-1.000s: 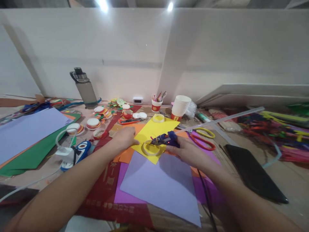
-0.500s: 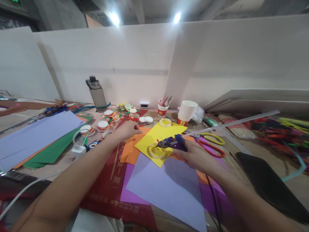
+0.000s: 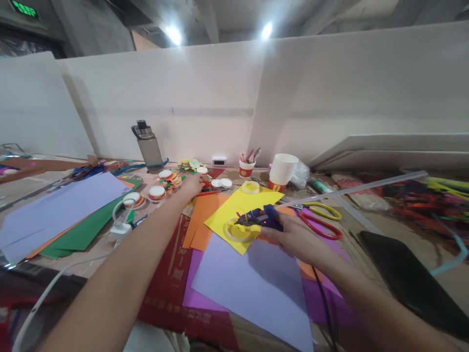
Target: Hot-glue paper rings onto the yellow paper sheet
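My right hand (image 3: 284,229) grips a dark blue hot glue gun (image 3: 266,217), its nozzle pointing left and a long translucent glue stick (image 3: 351,189) coming out of the back. Under the nozzle, a pale ring (image 3: 238,239), like a tape roll, lies on yellow paper (image 3: 220,220), with a bright yellow piece (image 3: 246,230) at it. My left hand (image 3: 192,187) reaches to the back of the table, beside a small red piece (image 3: 206,184) and white paper discs (image 3: 222,183). Its fingertips are mostly hidden, so I cannot tell whether it holds anything.
Red and yellow handled scissors (image 3: 322,230) and a black phone-like slab (image 3: 406,278) lie at right. Stacked paper cups (image 3: 284,168), a cup of pens (image 3: 246,167) and a bottle (image 3: 148,149) stand behind. Left are layered discs (image 3: 157,193), a white plug (image 3: 120,228) and purple sheets (image 3: 66,205).
My left hand has moved away and slightly left, toward the red piece and discs at the back. My right hand and the glue gun have barely moved. More yellow shows under the nozzle.
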Tool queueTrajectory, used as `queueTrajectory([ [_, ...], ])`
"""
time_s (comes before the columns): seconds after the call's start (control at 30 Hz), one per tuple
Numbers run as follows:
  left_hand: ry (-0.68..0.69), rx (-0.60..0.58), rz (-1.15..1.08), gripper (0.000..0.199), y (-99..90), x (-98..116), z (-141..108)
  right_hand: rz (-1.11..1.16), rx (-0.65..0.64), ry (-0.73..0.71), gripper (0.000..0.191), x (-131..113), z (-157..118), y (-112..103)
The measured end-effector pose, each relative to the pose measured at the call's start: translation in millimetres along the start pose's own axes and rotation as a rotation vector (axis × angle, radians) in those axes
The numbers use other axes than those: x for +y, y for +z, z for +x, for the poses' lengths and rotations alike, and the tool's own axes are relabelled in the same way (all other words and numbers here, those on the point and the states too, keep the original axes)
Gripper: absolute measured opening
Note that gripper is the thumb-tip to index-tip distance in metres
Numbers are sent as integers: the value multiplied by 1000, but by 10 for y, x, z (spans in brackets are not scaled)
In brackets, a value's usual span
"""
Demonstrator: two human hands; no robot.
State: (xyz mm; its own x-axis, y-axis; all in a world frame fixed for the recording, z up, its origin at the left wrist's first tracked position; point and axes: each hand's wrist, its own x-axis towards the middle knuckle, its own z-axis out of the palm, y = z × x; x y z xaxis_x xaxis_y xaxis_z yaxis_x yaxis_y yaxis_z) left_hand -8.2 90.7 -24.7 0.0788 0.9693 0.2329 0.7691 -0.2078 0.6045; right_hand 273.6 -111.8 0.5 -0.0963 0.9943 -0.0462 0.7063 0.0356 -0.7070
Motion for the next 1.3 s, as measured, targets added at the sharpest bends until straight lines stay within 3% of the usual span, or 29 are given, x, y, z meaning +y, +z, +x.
queueTrajectory([
  [0.3,112,85,124,3,-46,-63,-26,79,-21,-26,40,35,11,-9],
  [0.43,218,174,-8,6,-51,-34,-70,30,-2,-23,37,-22,-17,-37],
  [0.53,161,180,-196,14,-45,34,-133,-1,23,-26,34,-60,-36,-53],
  [0.6,107,116,-383,22,-50,104,-193,-10,16,-20,34,-67,-40,-52],
  [0.8,-12,-259,-1008,33,-88,343,-413,5,9,-20,34,-56,-38,-38],
  [0.97,-90,-391,-1195,32,-56,407,-516,-2,28,-35,29,-40,-33,-48],
  [1.07,-78,-374,-1148,32,2,375,-525,3,18,-30,30,-11,-16,-49],
  [1.3,198,-220,-539,28,114,358,-582,-15,4,-3,30,17,-8,-64],
])
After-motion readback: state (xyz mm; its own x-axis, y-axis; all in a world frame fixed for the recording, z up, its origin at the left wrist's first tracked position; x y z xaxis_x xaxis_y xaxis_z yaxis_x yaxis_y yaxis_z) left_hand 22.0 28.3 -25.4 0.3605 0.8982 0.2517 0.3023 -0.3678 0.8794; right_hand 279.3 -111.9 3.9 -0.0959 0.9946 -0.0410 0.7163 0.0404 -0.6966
